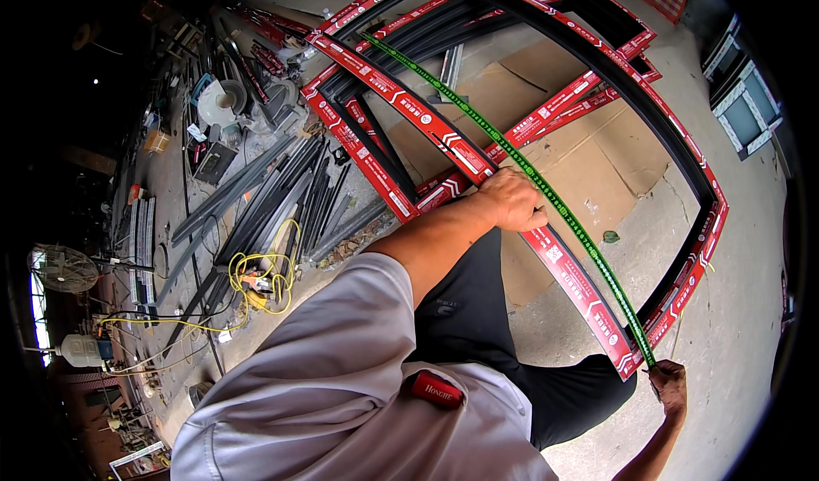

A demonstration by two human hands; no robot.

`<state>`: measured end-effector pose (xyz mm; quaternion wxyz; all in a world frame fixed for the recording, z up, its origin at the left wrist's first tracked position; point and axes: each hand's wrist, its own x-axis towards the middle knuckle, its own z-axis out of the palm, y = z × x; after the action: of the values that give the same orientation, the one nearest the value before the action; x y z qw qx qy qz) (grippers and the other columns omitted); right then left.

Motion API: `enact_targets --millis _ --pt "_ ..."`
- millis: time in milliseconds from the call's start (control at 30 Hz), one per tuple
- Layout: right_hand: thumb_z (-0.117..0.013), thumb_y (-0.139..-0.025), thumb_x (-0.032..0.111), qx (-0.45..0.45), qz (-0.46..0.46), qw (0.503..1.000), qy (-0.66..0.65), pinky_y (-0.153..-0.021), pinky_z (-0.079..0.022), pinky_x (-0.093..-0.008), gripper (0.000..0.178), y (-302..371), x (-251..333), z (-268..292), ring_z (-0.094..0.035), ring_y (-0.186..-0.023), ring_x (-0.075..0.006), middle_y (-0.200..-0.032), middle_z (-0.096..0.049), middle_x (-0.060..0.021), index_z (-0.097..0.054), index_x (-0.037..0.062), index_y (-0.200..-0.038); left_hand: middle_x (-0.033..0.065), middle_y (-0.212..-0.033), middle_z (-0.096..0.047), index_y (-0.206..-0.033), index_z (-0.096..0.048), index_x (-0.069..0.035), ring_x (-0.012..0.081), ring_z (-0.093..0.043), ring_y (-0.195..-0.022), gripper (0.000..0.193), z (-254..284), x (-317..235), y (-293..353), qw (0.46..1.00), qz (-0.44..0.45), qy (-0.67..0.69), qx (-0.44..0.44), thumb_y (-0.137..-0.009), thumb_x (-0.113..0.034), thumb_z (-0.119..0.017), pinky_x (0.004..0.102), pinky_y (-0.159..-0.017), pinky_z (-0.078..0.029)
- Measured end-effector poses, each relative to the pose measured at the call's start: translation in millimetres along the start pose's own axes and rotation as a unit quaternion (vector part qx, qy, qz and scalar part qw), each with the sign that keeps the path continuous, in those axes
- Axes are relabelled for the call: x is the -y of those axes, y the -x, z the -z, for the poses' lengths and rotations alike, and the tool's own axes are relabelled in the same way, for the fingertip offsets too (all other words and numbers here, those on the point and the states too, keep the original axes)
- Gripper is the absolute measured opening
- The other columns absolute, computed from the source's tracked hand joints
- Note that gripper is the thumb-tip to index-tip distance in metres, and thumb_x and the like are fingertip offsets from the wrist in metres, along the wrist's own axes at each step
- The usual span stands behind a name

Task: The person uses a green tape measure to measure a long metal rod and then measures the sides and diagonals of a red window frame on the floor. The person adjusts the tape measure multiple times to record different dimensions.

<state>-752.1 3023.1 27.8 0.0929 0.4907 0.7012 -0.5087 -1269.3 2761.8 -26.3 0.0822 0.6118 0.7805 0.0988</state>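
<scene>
Tape measure point(512, 152), green, runs diagonally across the red-wrapped frame point(589, 293) lying on the floor point(742, 310). L hand point(512, 199) fingers curled shut, pinning tape on a frame bar mid-span. R hand point(670, 387) fingers closed on tape end at frame's near corner.

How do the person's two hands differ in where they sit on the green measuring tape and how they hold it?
The left hand sits partway along the green measuring tape, fist closed, pressing on the red-wrapped frame bar. The right hand is at the tape's near end, by the frame's corner, pinching it. The left forearm is bare and fully in view; the right arm shows only at the lower edge. Both hands keep the tape stretched diagonally across the frame.
</scene>
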Motion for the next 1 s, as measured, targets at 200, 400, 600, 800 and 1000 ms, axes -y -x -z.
enact_targets --millis 200,400,600,800,1000 --pt "-0.07 -0.091 0.012 -0.004 0.022 1.0 -0.002 -0.044 -0.029 -0.0245 0.015 -4.6 -18.2 5.5 -0.043 -0.048 -0.0024 -0.06 -0.056 0.0054 -0.072 0.0007 -0.082 0.0198 -0.09 -0.075 -0.085 -0.078 -0.005 0.0373 -0.072 -0.094 0.047 0.0 -1.3 -1.8 1.0 0.003 -0.013 -0.002 -0.093 -0.043 -0.052 0.0495 -0.091 -0.054" --pt "-0.07 -0.091 0.008 -0.009 0.022 1.0 0.009 -0.048 -0.031 -0.0236 0.012 -3.1 -12.1 2.1 -0.044 -0.054 -0.002 -0.064 -0.057 0.0068 -0.074 -0.0003 -0.084 0.0183 -0.091 -0.075 -0.083 -0.077 -0.005 0.0364 -0.072 -0.095 0.046 -6.3 1.5 0.4 1.0 -0.005 -0.013 -0.027 -0.093 -0.043 -0.053 0.049 -0.091 -0.054" --pt "-0.07 -0.091 0.012 -0.022 0.036 0.999 0.013 -0.046 -0.03 -0.0237 0.014 -5.1 -20.4 3.1 -0.044 -0.05 -0.0026 -0.061 -0.057 0.006 -0.072 0.0024 -0.081 0.0177 -0.091 -0.075 -0.081 -0.076 -0.005 0.0363 -0.072 -0.095 0.045 -8.2 1.7 -1.4 0.999 -0.009 -0.011 -0.036 -0.092 -0.043 -0.054 0.0488 -0.091 -0.053" --pt "-0.071 -0.092 0.012 -0.019 0.027 0.999 0.024 -0.046 -0.03 -0.0237 0.015 -1.6 -14.4 2.0 -0.043 -0.05 -0.0023 -0.061 -0.057 0.0061 -0.072 0.0015 -0.081 0.0182 -0.09 -0.075 -0.082 -0.077 -0.005 0.0368 -0.072 -0.094 0.045 -3.8 0.4 0.8 0.999 -0.007 -0.009 -0.033 -0.092 -0.043 -0.054 0.0491 -0.091 -0.053" --pt "-0.072 -0.092 0.013 -0.017 0.046 0.999 0.005 -0.046 -0.03 -0.0234 0.015 -2.7 -23.2 2.9 -0.043 -0.05 -0.0022 -0.062 -0.057 0.0062 -0.073 0.0012 -0.083 0.0192 -0.089 -0.075 -0.081 -0.077 -0.005 0.0373 -0.072 -0.094 0.046 0.4 -2.1 0.2 1.0 -0.006 -0.008 -0.025 -0.092 -0.042 -0.053 0.0495 -0.091 -0.053"
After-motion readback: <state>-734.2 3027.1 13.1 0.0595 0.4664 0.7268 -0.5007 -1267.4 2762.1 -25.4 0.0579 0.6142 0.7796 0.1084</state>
